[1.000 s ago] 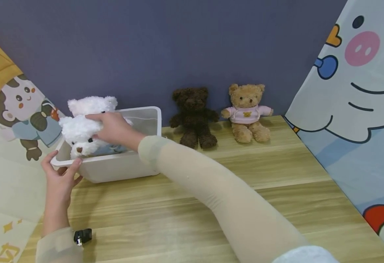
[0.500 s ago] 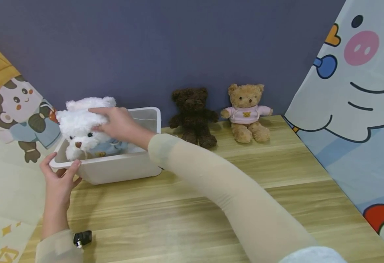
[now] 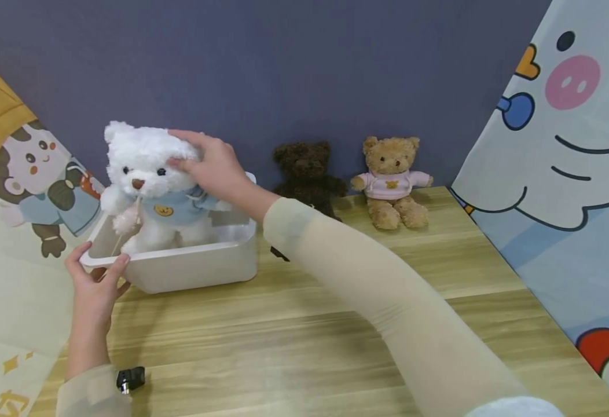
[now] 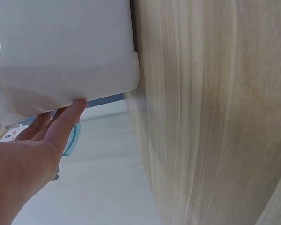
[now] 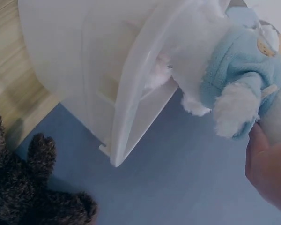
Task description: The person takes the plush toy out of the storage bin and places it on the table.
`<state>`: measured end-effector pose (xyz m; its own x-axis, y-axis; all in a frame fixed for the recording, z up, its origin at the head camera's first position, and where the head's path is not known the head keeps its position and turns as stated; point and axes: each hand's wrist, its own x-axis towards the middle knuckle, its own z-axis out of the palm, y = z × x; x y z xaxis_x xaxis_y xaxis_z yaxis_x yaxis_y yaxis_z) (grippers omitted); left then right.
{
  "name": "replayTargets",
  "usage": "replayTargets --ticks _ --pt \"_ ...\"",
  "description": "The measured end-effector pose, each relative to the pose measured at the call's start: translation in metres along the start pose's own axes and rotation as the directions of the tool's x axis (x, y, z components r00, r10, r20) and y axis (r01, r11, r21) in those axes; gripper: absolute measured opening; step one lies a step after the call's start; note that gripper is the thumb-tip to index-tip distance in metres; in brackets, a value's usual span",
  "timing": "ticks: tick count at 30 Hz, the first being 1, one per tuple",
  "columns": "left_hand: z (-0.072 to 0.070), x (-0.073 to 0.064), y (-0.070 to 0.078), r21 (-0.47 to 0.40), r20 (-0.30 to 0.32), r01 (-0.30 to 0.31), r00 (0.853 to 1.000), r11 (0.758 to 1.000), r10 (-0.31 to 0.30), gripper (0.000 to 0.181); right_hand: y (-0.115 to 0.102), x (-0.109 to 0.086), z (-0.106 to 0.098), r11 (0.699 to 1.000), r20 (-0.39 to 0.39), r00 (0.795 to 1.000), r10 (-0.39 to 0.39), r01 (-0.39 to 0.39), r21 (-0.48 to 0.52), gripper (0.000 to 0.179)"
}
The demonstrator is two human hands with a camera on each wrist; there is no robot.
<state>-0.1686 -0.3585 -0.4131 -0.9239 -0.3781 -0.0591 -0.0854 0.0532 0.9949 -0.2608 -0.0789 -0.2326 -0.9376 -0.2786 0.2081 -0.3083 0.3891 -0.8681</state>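
My right hand (image 3: 216,165) grips a fluffy white teddy bear (image 3: 140,150) by the side of its head, thumb towards the face. The bear wears a light blue hoodie (image 5: 239,70) with a small bear patch. It is upright, its head and chest above a white plastic bin (image 3: 195,269), its legs still inside the walls. At the bin's near left corner my left hand (image 3: 93,289) holds the rim; in the left wrist view its fingers (image 4: 68,122) lie against the bin's outer wall. The second white bear is hidden behind the held one in the head view.
A dark brown teddy bear (image 3: 303,165) sits against the dark blue partition (image 3: 304,69), right of the bin. Beside it sits a tan bear (image 3: 390,156) in a pink hoodie. Cartoon-printed panels (image 3: 549,162) flank the wooden table (image 3: 294,341) on both sides.
My right hand has lifted the white teddy bear up from lying low in the bin, bringing its blue hoodie and legs into view. My left hand has stayed at the bin's corner.
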Motion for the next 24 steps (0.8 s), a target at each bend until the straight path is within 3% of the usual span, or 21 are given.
replayTargets --ticks 6,14,17,20,24 --pt "-0.001 0.000 -0.001 0.021 0.004 0.002 1.000 1.000 -0.002 0.082 0.014 -0.001 -0.022 0.982 -0.112 0.994 0.012 0.009 0.187 0.055" --pt "-0.003 -0.001 -0.003 0.025 0.008 0.006 1.000 1.000 -0.007 0.082 0.039 -0.015 -0.034 0.900 -0.293 0.954 0.066 0.069 0.430 0.050" --pt "-0.003 -0.002 -0.003 0.031 0.013 0.007 1.000 0.999 -0.008 0.082 0.045 -0.022 -0.037 0.835 -0.354 0.929 0.110 0.107 0.541 0.048" --pt "-0.003 -0.002 -0.002 0.036 0.018 0.001 1.000 0.999 -0.001 0.083 0.050 -0.028 -0.041 0.749 -0.406 0.900 0.158 0.159 0.644 0.046" --pt "-0.003 -0.002 -0.002 0.038 0.022 -0.006 1.000 0.999 0.005 0.084 0.055 -0.035 -0.044 0.662 -0.455 0.864 0.217 0.212 0.719 0.045"
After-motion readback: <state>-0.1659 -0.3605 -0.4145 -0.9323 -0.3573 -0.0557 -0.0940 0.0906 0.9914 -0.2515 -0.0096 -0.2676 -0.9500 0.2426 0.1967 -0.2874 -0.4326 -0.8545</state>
